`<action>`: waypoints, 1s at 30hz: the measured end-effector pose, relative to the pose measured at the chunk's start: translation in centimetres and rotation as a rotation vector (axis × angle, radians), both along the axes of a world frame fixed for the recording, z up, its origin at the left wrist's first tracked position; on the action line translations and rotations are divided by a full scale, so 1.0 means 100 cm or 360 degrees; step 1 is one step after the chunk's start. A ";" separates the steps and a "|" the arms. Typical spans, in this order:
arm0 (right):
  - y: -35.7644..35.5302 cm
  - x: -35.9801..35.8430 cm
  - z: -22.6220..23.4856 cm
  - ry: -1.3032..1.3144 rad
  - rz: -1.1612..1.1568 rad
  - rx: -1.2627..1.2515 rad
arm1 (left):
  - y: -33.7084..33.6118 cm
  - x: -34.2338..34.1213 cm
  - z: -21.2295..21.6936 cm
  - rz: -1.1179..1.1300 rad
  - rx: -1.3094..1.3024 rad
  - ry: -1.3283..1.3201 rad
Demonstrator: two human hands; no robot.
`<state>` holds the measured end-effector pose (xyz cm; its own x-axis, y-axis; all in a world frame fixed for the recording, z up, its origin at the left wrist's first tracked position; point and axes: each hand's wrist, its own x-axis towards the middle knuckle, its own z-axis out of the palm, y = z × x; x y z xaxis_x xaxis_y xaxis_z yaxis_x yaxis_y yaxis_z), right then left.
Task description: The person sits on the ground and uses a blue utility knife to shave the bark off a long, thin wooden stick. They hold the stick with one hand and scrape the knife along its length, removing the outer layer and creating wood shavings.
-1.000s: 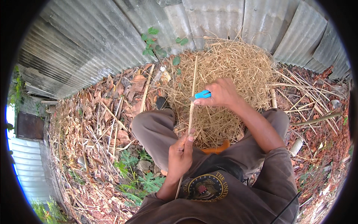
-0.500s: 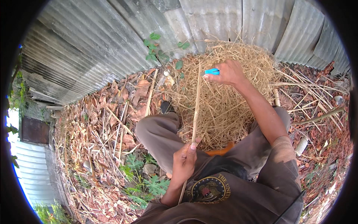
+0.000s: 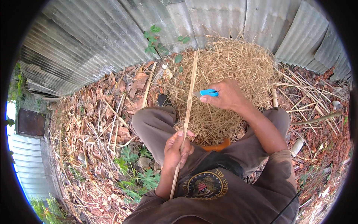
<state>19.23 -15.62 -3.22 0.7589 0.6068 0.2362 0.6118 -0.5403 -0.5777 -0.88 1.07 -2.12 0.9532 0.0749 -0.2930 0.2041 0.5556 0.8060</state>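
Between my knees rises a long, thin strip of pale split wood or bamboo (image 3: 190,91), its far end over a heap of straw-like shavings (image 3: 238,71). My left hand (image 3: 178,148) is closed around its lower part, and the near end runs down along my forearm. My right hand (image 3: 225,95) grips a blue-handled utility knife (image 3: 209,92). The short blade points left, close to the strip's right side; whether it touches the strip I cannot tell.
Corrugated metal sheets (image 3: 212,18) wall off the far side. Dry leaves (image 3: 138,87) and loose sticks lie to the left, more cut strips (image 3: 309,93) to the right. A leafy vine (image 3: 152,39) climbs by the wall. Something orange (image 3: 218,145) shows beneath the shavings' near edge.
My right hand with the knife has come nearer to me, down along the strip. The strip has shifted slightly left, and the fingers of my left hand have changed position on it.
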 end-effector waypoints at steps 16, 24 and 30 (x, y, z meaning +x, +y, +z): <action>0.005 0.035 -0.025 -0.0522 -0.0034 0.0017 | -0.013 -0.003 0.013 -0.0112 -0.0116 0.0066; -0.014 0.084 -0.022 -0.0553 -0.0296 -0.0107 | -0.015 -0.011 0.013 -0.0207 0.0040 0.0052; -0.018 0.119 -0.016 0.0095 -0.0915 -0.0353 | -0.015 -0.023 0.014 -0.0430 0.0287 0.0004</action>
